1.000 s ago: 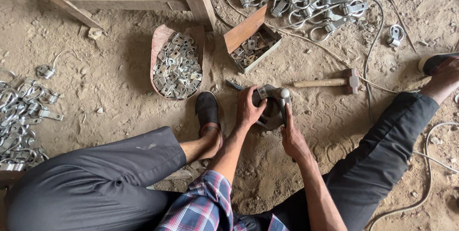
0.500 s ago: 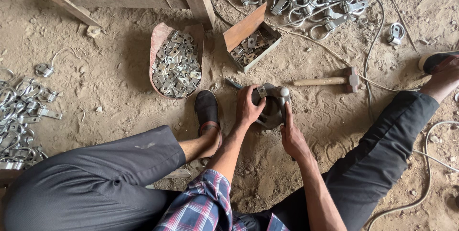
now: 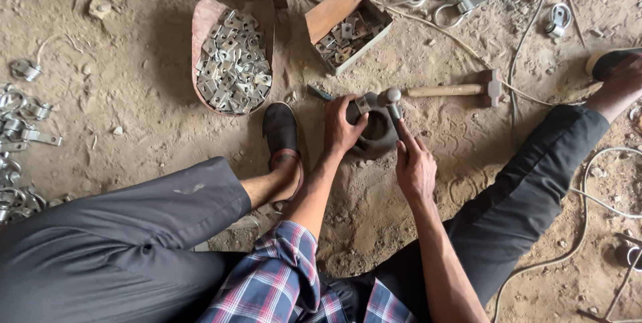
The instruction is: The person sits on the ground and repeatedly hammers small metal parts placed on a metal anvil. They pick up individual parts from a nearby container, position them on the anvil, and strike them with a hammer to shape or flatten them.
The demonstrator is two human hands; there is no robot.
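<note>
A: What surface is the work taking place on?

B: A sandy dirt floor (image 3: 134, 95) is serving as the work surface. The person is sitting on it with both legs spread, one dark shoe (image 3: 281, 128) pointing away from the body.

A: How is the left hand posing?

B: The left hand (image 3: 342, 126) is reaching forward between the knees, forearm nearly straight. Its fingers are curling over the near-left edge of a round dark metal block (image 3: 376, 130) and are pinching a small metal piece (image 3: 363, 104) against the block's top. The hand is closed on that piece.

A: And the right hand?

B: The right hand (image 3: 414, 166) is lying just right of the block, wrist low. Its fingers are wrapping around a thin dark tool (image 3: 396, 110) with a rounded grey head, which is resting at the block's top edge, touching the small piece.

A: Where is the block sitting?

B: It is sitting in the dirt directly ahead of the person, between the shoe and the right leg.

A: What is lying around it?

B: A hammer (image 3: 461, 87) with a wooden handle is lying just beyond the block, untouched. A curved tray (image 3: 207, 25) is holding a heap of small metal clips. A wooden box (image 3: 338, 12) beside it is holding more parts. Metal clamps (image 3: 20, 136) are lying at the far left, and wire (image 3: 521, 49) is trailing across the floor at right.
</note>
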